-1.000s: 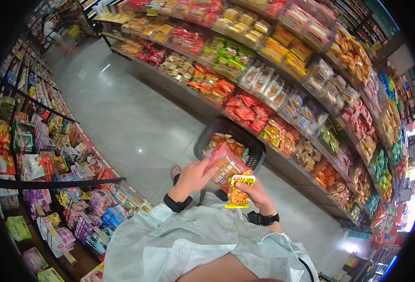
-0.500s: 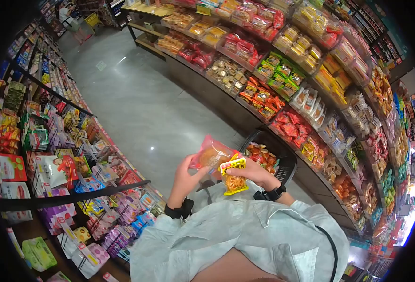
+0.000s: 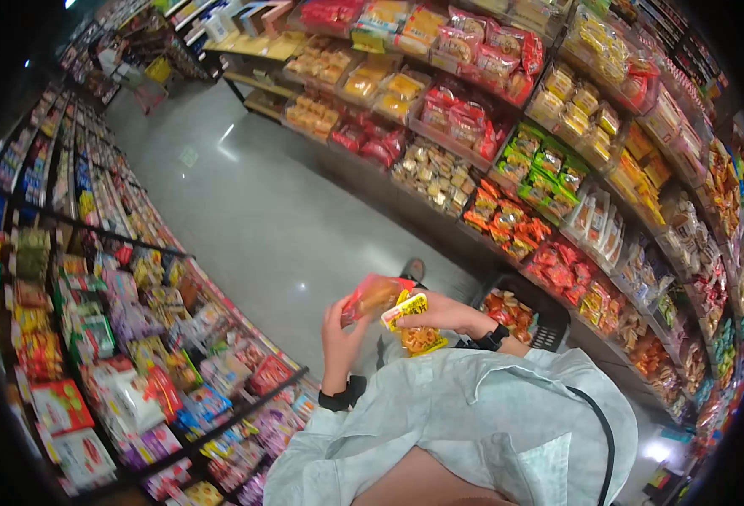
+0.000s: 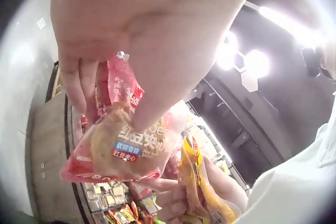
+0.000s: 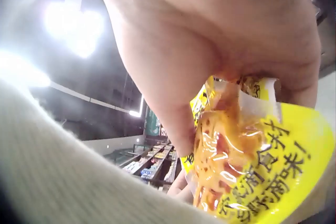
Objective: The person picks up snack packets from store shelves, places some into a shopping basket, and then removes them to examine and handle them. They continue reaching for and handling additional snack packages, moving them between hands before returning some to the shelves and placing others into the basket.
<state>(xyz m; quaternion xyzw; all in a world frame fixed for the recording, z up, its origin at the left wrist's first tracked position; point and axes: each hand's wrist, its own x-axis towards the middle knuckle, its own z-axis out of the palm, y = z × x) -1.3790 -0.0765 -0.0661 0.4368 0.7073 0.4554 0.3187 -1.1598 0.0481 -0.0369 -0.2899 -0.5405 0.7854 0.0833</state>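
Thumb and fingers of my left hand point(image 3: 339, 337) pinch a red and clear bread package point(image 3: 375, 297); the left wrist view shows this package point(image 4: 123, 145) hanging below the palm, with a blue label on its front. Close beside it, my right hand point(image 3: 450, 315) grips a yellow packet point(image 3: 421, 337) of orange-brown food. In the right wrist view that packet point(image 5: 231, 155) is pinched at its top, black writing on its yellow edge. The two packages nearly meet in front of the body; whether they touch I cannot tell.
A black basket point(image 3: 549, 327) holding packaged food stands on the floor by the right-hand shelves point(image 3: 363, 181). Hanging packets fill the rack point(image 3: 144, 388) at left. Grey floor point(image 3: 245, 219) runs between them, with a person point(image 3: 123, 67) at the far end.
Both hands have shifted left relative to the basket, keeping their packages. The bread package has tilted in the left hand. The view has swung, so the basket appears farther right.
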